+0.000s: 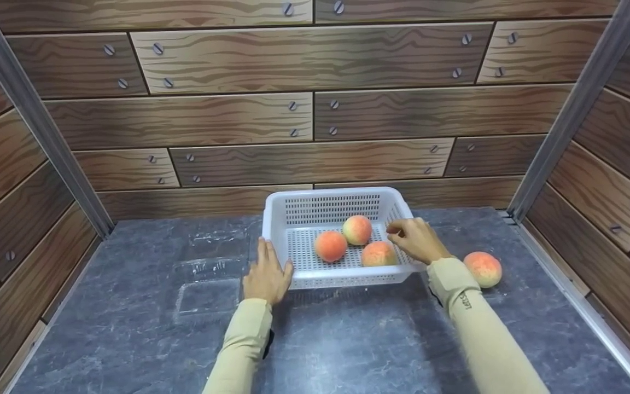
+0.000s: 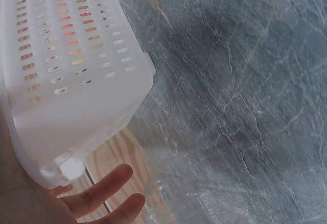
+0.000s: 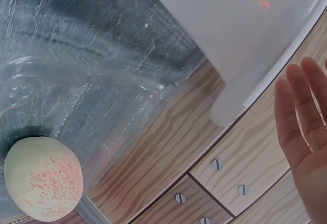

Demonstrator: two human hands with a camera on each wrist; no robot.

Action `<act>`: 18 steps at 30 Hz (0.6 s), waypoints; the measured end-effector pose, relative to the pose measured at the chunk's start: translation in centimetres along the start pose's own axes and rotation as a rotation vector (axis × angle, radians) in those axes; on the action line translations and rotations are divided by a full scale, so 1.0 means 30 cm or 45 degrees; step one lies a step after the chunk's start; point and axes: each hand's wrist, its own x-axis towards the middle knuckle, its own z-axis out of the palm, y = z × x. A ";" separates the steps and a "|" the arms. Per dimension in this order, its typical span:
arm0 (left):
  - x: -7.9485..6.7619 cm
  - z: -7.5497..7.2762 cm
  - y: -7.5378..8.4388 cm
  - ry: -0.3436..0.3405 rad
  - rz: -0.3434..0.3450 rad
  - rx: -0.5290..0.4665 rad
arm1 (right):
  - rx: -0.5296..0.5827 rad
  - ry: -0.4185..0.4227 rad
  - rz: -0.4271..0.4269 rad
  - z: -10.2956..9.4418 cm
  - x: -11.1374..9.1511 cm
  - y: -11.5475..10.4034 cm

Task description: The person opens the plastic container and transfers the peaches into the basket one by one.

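A white slotted plastic basket [image 1: 323, 276] stands on the dark marbled table with three peaches in it: one peach [image 1: 330, 246] on the left, another peach [image 1: 357, 230] at the back and a third peach [image 1: 379, 254] at the front right. My left hand [image 1: 267, 276] rests at the basket's front left corner, its fingers extended along the outside. Over the right rim hovers my right hand [image 1: 418, 239], fingers loosely bent and holding nothing. In the right wrist view its fingers [image 3: 299, 109] appear beside the basket's edge. A fourth peach [image 1: 483, 269] lies outside, right of my right wrist.
Clear plastic trays [image 1: 211, 295] lie on the table left of the basket. More clear plastic [image 3: 76, 81] sits near the outside peach in the right wrist view. Wood-patterned walls [image 1: 315, 115] with metal corner posts [image 1: 572, 104] enclose the back and both sides.
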 end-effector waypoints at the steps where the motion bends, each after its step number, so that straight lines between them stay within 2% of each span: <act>1: 0.000 -0.001 0.001 -0.006 -0.003 -0.001 | -0.002 0.001 0.000 -0.001 -0.002 0.004; 18: -0.003 -0.003 0.002 -0.008 0.002 0.000 | -0.029 0.055 0.003 -0.042 -0.037 0.073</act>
